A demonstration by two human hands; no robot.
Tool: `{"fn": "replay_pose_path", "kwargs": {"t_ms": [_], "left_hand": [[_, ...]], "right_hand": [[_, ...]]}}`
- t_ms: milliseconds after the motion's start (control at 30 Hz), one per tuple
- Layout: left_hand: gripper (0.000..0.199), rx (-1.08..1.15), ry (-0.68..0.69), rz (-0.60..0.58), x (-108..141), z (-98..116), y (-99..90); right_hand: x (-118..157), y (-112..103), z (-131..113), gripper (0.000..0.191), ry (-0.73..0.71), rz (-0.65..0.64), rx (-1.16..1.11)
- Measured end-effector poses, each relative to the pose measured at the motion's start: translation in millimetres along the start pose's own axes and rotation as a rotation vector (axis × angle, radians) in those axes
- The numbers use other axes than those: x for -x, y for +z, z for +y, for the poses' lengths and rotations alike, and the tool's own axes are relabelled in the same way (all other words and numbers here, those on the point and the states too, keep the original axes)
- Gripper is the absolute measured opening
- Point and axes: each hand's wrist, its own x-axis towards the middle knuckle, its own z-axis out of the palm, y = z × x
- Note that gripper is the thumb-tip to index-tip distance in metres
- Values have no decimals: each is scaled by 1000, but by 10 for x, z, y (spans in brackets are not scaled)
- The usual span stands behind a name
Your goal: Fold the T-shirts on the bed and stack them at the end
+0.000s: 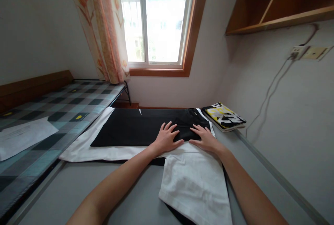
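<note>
My left hand (169,137) lies flat with its fingers spread, pressing on a black and white garment. My right hand (205,137) rests a short way to the right, also open, its fingertips on the same cloth. The black part (135,127) is spread smooth across the table, with a small white mark at its far edge. A white sleeve (195,183) stretches towards me below my hands, and a black layer shows beneath it. White cloth (88,148) borders the black part on the left and near sides.
The garment lies on a grey tabletop (135,186). A folded yellow, black and white cloth item (225,116) sits at the far right corner. On the left, a bed with a checked cover (78,96) holds a paper sheet (23,136). A wooden shelf (279,16) hangs upper right.
</note>
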Motion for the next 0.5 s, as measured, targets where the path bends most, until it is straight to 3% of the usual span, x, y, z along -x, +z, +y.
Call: {"fn": "replay_pose_path", "kwargs": {"t_ms": [167,267,400,500], "left_hand": [[41,-30,130,-31,31,46,-154],[37,-69,170,-99,120,-58,-239],[40,-110,195,-202,384,-399,-435],[48,-130,98,-222,689,-758,-657]], "right_hand": [[-16,-42,-15,48,-109,130,-3],[-11,-72,-28,42,-158,175,-13],[11,-119,46,50,-114,140,-10],[26,-139,152,51,-52,103,-26]]}}
